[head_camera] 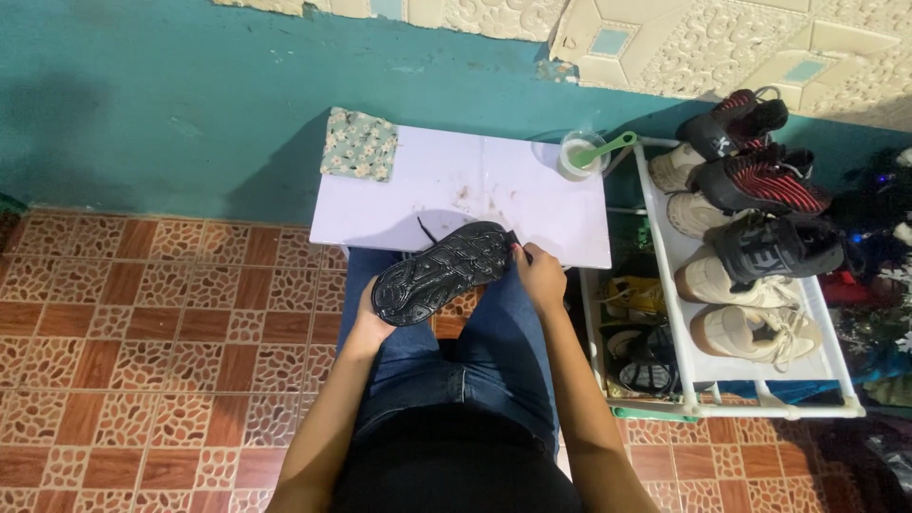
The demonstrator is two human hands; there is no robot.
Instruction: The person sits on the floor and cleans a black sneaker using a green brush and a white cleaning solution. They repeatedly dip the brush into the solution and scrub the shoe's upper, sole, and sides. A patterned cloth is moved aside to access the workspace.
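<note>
- Two hands hold our black shoe (443, 272), sole up, over our lap.
- Left hand (366, 328) cups its heel at 7 o'clock.
- Right hand (540, 275), fingers pinching its toe, sits at 3 o'clock by the white surface (456, 180).

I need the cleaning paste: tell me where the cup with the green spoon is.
The cup sits at the small white table's far right corner, by the teal wall, next to the shoe rack.

Seated at the white desk (532, 204), I hold a black shoe (442, 271) sole-up over my lap, left grip (366, 328) under its heel, right grip (540, 275) at its toe; floral cloth (359, 143) and cup with green spoon (581, 155) sit on the desk, shoe rack (665, 247) to my right.
</note>
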